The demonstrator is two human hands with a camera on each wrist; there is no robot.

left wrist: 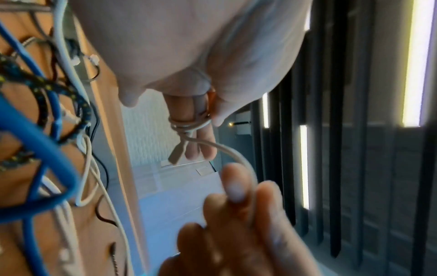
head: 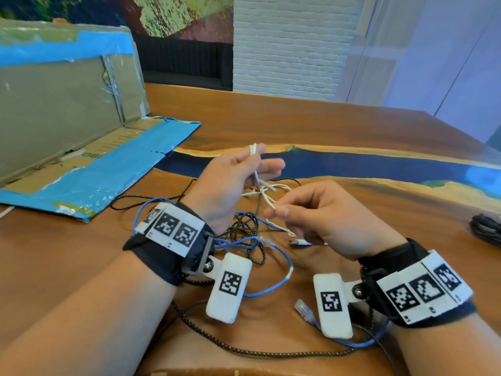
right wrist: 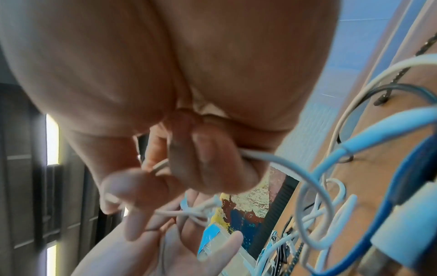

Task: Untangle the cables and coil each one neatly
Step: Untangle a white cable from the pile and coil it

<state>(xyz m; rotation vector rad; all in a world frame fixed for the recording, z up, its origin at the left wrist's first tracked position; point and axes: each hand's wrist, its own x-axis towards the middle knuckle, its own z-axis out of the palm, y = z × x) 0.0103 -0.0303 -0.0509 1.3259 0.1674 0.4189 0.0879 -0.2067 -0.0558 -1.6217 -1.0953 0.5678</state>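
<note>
A thin white cable (head: 267, 196) runs taut between my two raised hands above the wooden table (head: 352, 126). My left hand (head: 244, 164) holds up a few turns of it wound round two fingers; the left wrist view shows these turns (left wrist: 189, 124) with a plug end hanging below. My right hand (head: 282, 211) pinches the same cable lower down between thumb and forefinger, its tail (right wrist: 283, 162) trailing to the table. Under the hands lie a blue network cable (head: 273, 287) and a black braided cable (head: 244, 348), looped over each other.
A flattened cardboard box with blue tape (head: 81, 164) stands and lies at the left. A dark coiled cable (head: 488, 232) sits at the right edge. The blue cable's clear plug (head: 303, 308) lies near my right wrist. A thin black wire (head: 151, 198) trails left.
</note>
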